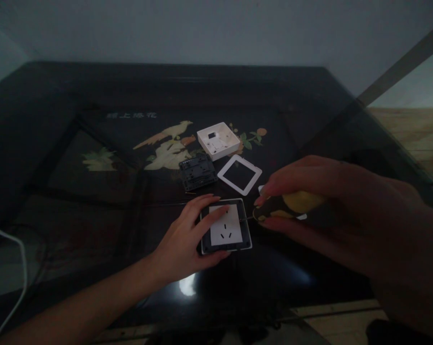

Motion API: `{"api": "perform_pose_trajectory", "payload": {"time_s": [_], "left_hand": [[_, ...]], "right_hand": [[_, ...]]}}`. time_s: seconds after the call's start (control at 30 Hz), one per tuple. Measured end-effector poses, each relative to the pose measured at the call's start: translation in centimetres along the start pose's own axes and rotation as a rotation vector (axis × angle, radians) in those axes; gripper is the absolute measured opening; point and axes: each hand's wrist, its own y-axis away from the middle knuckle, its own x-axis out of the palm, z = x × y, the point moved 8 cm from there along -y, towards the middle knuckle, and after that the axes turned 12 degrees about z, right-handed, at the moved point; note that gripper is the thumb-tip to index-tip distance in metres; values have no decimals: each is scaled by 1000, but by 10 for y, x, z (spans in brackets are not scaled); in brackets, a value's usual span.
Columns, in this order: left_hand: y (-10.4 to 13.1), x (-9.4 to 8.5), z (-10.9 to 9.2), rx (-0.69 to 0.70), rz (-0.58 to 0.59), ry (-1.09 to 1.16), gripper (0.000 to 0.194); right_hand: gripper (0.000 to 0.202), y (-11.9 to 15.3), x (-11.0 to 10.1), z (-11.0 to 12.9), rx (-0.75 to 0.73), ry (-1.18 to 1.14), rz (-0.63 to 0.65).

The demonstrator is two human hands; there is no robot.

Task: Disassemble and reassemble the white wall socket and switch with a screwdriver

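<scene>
A wall socket (226, 235) with a white face and dark surround sits in a white box near the table's front. My left hand (187, 237) grips it from the left, with fingers over its top edge and face and the thumb along the near edge. In my right hand (331, 211) is a screwdriver (302, 201) with a yellow and dark handle, held between thumb and fingers. Its thin shaft points left and meets the right side of the socket's dark surround. Whether the tip sits in a screw is too small to tell.
Beyond the hands lie an open white socket box (219, 149), a dark socket back part (197, 172) and a white square frame (221, 174). A small screw (190, 193) lies nearby. On the left, a white cable (24, 258) crosses the glossy black table (94, 278).
</scene>
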Motion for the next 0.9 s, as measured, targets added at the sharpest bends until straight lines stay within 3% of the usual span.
{"api": "perform_pose_trajectory", "payload": {"time_s": [0.9], "left_hand": [[1,3,-1,-64,-7,79,74]], "right_hand": [[19,-1,0,2,-22,7,-20]]}}
